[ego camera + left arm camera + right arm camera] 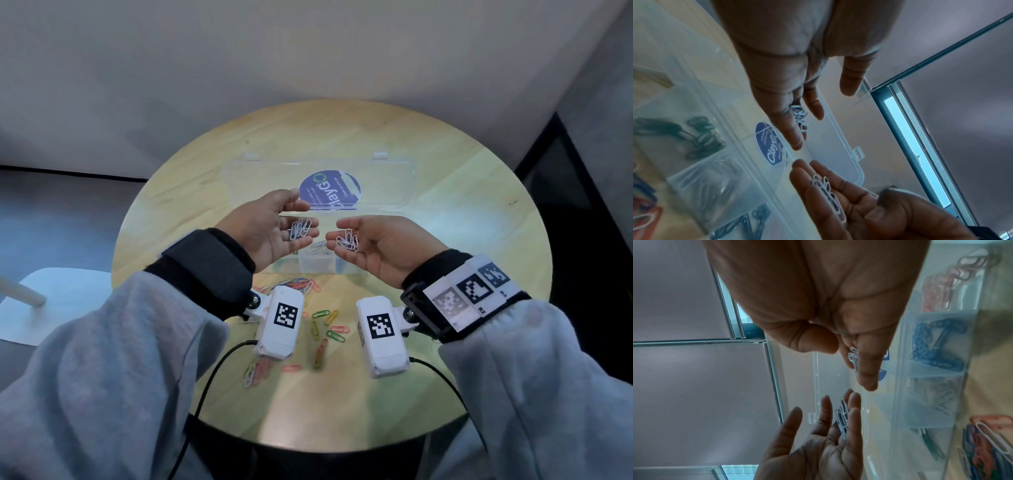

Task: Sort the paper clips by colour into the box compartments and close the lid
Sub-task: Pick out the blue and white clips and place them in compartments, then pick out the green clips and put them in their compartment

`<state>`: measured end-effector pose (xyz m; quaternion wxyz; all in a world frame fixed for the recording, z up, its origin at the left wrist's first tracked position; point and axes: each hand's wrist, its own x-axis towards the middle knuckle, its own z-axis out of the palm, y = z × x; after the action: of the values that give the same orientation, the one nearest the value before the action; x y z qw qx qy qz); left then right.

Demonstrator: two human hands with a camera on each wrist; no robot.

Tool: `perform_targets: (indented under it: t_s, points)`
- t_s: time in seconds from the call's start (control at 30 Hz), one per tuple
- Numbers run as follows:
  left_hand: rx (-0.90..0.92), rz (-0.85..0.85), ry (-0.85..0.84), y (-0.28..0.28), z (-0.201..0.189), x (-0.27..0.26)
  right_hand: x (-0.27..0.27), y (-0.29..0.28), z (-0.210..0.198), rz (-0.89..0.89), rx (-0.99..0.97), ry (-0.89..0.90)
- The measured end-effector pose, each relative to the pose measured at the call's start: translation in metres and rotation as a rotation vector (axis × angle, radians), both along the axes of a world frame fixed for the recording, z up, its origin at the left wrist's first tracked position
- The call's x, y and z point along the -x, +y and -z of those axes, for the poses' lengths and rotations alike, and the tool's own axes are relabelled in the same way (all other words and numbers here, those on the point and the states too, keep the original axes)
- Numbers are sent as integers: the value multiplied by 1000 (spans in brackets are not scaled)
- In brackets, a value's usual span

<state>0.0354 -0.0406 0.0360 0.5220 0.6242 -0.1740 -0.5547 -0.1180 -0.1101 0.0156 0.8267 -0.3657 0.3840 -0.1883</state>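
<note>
Pale wood forms the round table (pixel 445 164), the biggest thing in sight, and on it stands a clear plastic box (pixel 317 265) with its lid (pixel 383 185) thrown back flat toward the far edge, a dark blue round sticker (pixel 330 190) showing through the lid. Above the box both hands are turned palm-up with fingers loosely extended, fingertips near each other but apart. The left hand (pixel 274 233) cradles a small cluster of white paper clips (pixel 300 229) on its fingers; the right hand (pixel 380 245) carries a similar white cluster (pixel 347 240) the same way, neither hand clenched around them. In the wrist views the box compartments hold green clips (pixel 701 138), blue clips (pixel 937 344), pink clips (pixel 941 283) and, in the middle, pale clips (pixel 935 394). Nearer the person, unsorted mixed-colour clips (pixel 322 322) lie scattered on the table, just beside the box.
</note>
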Motion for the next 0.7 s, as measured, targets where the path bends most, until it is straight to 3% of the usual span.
perform_targets:
  t_s: [0.53,0.7]
  points:
    - [-8,105,-63,-12,12,-1,-20,-1,16,-66,72,28]
    - [21,135,-157,-2,9,2,-13,0,15,-181,313,118]
